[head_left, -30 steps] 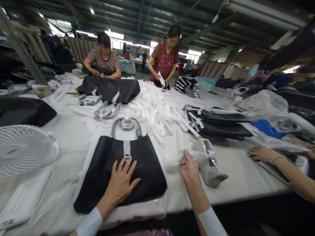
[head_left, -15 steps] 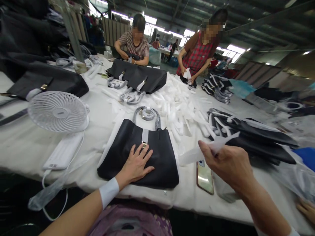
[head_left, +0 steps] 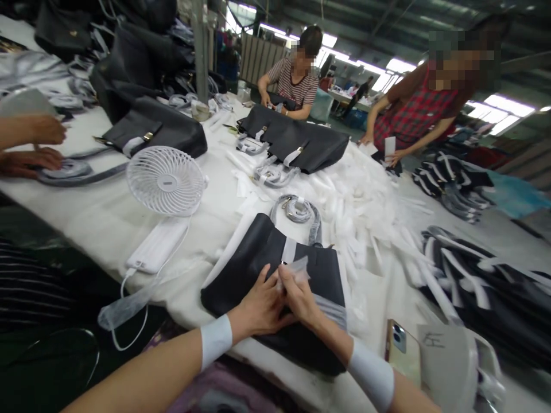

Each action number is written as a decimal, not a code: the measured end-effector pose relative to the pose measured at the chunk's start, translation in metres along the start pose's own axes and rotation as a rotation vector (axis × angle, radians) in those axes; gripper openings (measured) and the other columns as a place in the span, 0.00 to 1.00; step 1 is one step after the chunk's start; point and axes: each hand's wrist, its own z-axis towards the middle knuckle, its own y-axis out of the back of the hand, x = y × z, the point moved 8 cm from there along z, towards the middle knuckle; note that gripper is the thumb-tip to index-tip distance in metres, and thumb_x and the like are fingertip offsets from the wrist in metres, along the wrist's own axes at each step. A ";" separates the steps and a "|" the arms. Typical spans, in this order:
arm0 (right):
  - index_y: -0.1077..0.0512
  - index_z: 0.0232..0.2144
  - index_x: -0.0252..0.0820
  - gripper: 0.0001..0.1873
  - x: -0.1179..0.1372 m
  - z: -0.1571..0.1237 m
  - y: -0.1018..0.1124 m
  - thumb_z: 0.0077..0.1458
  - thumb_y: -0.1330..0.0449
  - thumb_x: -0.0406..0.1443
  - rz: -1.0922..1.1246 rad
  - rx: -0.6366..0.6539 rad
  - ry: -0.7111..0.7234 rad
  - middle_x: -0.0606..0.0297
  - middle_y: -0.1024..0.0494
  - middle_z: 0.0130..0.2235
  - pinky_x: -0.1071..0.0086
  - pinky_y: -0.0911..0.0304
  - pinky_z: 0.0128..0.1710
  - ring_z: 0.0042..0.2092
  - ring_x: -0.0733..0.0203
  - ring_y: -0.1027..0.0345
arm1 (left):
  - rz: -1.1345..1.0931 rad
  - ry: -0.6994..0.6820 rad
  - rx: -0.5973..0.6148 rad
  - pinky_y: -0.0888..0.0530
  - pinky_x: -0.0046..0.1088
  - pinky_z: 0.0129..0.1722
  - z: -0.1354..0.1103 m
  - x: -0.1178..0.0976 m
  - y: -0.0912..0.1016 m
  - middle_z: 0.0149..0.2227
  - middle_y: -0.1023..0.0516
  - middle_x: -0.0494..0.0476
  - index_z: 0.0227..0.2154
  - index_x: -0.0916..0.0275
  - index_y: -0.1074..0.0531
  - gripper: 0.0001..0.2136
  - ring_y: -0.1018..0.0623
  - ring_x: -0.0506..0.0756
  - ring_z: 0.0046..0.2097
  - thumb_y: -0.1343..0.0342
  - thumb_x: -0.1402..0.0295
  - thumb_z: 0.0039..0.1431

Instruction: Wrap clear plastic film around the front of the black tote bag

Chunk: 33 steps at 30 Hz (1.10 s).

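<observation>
A white-covered table (head_left: 101, 203) is spreading under the dim roof of the hall, and a person in a striped shirt (head_left: 290, 80) is working beyond it at 12 o'clock. A black bag (head_left: 243, 267) is lying at the clock's centre, its wrapped grey handles (head_left: 317, 229) pointing towards 12. The left hand (head_left: 262, 304) is resting upon the bag near its clasp (head_left: 284, 263); whether it is gripping something, I cannot tell. The right hand (head_left: 299, 295) is pinching a clear strip (head_left: 301, 265) beside it. A white fan (head_left: 166, 180) is standing at 10 o'clock; a phone (head_left: 403, 347) is lying at 4 o'clock.
</observation>
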 end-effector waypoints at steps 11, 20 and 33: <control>0.37 0.16 0.45 0.32 -0.049 -0.001 0.020 0.44 0.42 0.65 0.083 -0.122 0.015 0.67 0.37 0.18 0.68 0.44 0.21 0.22 0.64 0.45 | 0.017 0.067 -0.080 0.41 0.42 0.63 -0.001 0.023 0.047 0.65 0.41 0.64 0.65 0.64 0.48 0.26 0.43 0.59 0.67 0.57 0.71 0.64; 0.39 0.14 0.44 0.33 -0.034 0.012 0.006 0.50 0.47 0.64 -0.032 -0.051 0.002 0.70 0.41 0.15 0.68 0.50 0.20 0.19 0.65 0.48 | 0.012 0.518 -0.290 0.31 0.39 0.55 -0.046 0.113 0.079 0.57 0.29 0.60 0.55 0.59 0.31 0.16 0.30 0.57 0.56 0.53 0.69 0.67; 0.36 0.15 0.44 0.29 -0.008 0.013 -0.035 0.56 0.48 0.56 -0.717 -0.076 0.381 0.66 0.34 0.17 0.69 0.54 0.25 0.21 0.64 0.43 | -0.090 0.509 -0.280 0.35 0.42 0.58 -0.046 0.108 0.080 0.57 0.30 0.58 0.42 0.60 0.27 0.13 0.33 0.58 0.58 0.57 0.66 0.68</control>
